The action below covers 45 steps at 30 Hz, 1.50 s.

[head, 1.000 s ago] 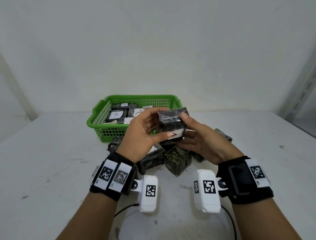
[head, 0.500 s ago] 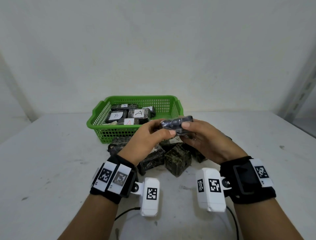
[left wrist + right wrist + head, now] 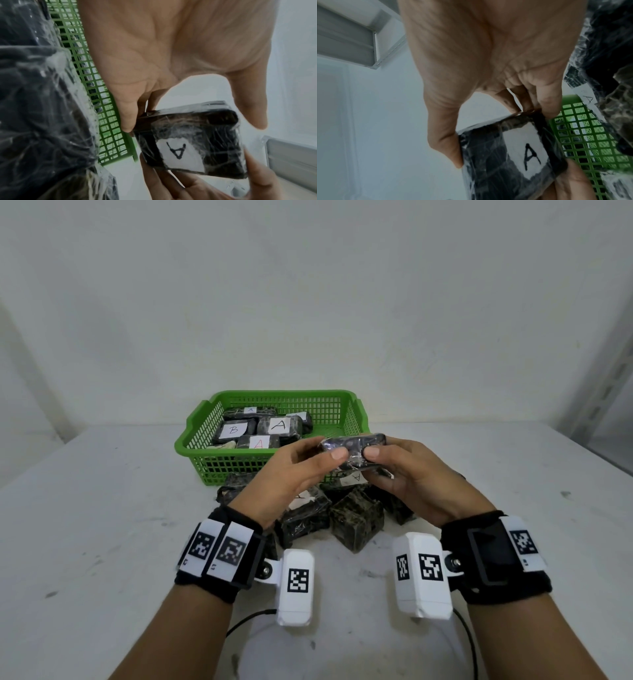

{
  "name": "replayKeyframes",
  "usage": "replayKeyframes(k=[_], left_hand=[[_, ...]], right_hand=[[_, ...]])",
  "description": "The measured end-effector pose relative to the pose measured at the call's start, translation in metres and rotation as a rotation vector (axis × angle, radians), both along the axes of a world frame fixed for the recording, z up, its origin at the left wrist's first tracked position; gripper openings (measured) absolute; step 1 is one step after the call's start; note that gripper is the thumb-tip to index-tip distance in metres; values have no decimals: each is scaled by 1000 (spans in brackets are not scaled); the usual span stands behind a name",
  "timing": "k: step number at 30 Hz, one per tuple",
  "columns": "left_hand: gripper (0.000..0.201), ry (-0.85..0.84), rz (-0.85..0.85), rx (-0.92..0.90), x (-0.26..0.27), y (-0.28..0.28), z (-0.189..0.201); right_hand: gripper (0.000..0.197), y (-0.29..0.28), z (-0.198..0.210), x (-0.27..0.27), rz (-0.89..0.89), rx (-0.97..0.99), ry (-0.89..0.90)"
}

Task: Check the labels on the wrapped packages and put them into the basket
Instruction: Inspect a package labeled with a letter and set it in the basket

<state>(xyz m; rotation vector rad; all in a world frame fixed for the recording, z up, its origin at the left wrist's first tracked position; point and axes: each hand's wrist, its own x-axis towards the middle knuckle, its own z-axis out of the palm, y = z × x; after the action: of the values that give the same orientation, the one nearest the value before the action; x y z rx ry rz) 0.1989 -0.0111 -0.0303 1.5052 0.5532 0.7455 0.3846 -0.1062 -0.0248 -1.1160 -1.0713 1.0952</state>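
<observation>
Both hands hold one dark plastic-wrapped package [image 3: 354, 448] flat in the air, just in front of the green basket [image 3: 205, 460]. My left hand [image 3: 329, 447] pinches its left end and my right hand [image 3: 376, 455] pinches its right end. Its white label faces down, hidden in the head view. The left wrist view shows the package [image 3: 214, 135] with a white label [image 3: 180, 152] marked A. The right wrist view shows the same package [image 3: 484, 162] and its label [image 3: 527, 151]. Several labelled packages [image 3: 270, 428] lie inside the basket.
A pile of several more wrapped packages [image 3: 356, 518] lies on the white table [image 3: 102, 525] under my hands, in front of the basket. One of them shows an A label [image 3: 354, 478]. A white wall stands behind the basket. Metal shelving [image 3: 609, 392] is at the far right.
The held package has been tipped from upright to flat, so its label now faces down. Both hands dropped a little and stayed on it.
</observation>
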Motion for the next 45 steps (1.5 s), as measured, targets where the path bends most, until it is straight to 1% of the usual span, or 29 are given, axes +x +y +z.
replayKeyframes(k=[2,3,4,6,7,8,11,12,14,15,16,17,20,21,22,23,24,27,28,30,32,34,35,37,38,39,41,42,45], left_hand=[[81,18,-5,45,2,-2,0],[76,20,2,54,2,-1,-1],[77,22,0,56,1,0,-2],[98,32,-42,39,1,1,-4],[105,35,-60,23,0,1,-4],[105,34,-64,13,0,1,-4],[90,17,-47,0,0,1,-3],[83,0,-54,-6,0,1,-3],[73,-51,-96,-27,-2,1,-1],[72,-66,-120,-41,-3,0,-1],[73,-67,-138,-49,-3,-1,0],[70,-57,-137,-48,-2,-1,0],[49,-41,-97,-59,0,0,-1],[46,-54,-93,-79,0,-1,0],[46,-74,-91,-107,0,-2,1],[51,-101,-86,-138,-1,-3,2],[60,-124,-80,-170,-2,-3,3],[81,-127,-81,-242,-3,-3,5],[82,-112,-85,-263,-3,-3,6],[75,-84,-61,-279,-3,-3,7],[58,-89,19,-225,-2,-3,9],[40,-116,113,-117,0,-5,13],[37,-109,143,-59,2,-7,15],[40,-38,187,61,8,-8,15],[41,6,202,105,13,-9,14],[39,31,207,117,19,-9,12],[26,18,196,50,34,-13,10],[23,8,185,10,42,-16,10],[26,3,117,-106,74,-28,14]], right_hand=[[71,1,-1,1,-17,9,-6],[72,1,-2,0,-9,9,-13],[74,1,-1,-1,-2,4,-13],[79,2,-2,-3,-22,-7,4],[83,3,-1,-4,-42,-15,11],[87,3,-1,-4,-56,-21,15],[89,2,0,-7,-56,-40,25],[84,1,1,-7,-39,-41,38],[64,0,1,-5,6,-20,47],[56,-1,2,-4,11,-11,51],[53,-1,3,-4,1,-4,50],[56,-1,2,-3,-10,4,43],[80,1,1,-3,-33,23,-7],[89,2,-1,-2,-36,39,-15],[99,2,-2,-2,-32,49,-16],[103,2,-3,0,-35,50,-20],[97,3,-4,1,-48,49,-38],[56,4,-7,5,-119,44,-110],[47,5,-8,5,-151,38,-115],[37,8,-10,6,-205,33,-85],[32,8,-9,7,-248,44,-49],[29,6,-6,11,-278,51,-40],[27,4,-5,12,-284,44,-42],[27,0,-2,16,-294,20,-30],[28,-2,-1,17,-303,8,-14],[29,-4,0,19,-322,-8,4],[30,-10,2,24,-350,-48,42],[31,-14,3,27,-348,-71,60],[33,-33,5,50,-323,-115,118]])
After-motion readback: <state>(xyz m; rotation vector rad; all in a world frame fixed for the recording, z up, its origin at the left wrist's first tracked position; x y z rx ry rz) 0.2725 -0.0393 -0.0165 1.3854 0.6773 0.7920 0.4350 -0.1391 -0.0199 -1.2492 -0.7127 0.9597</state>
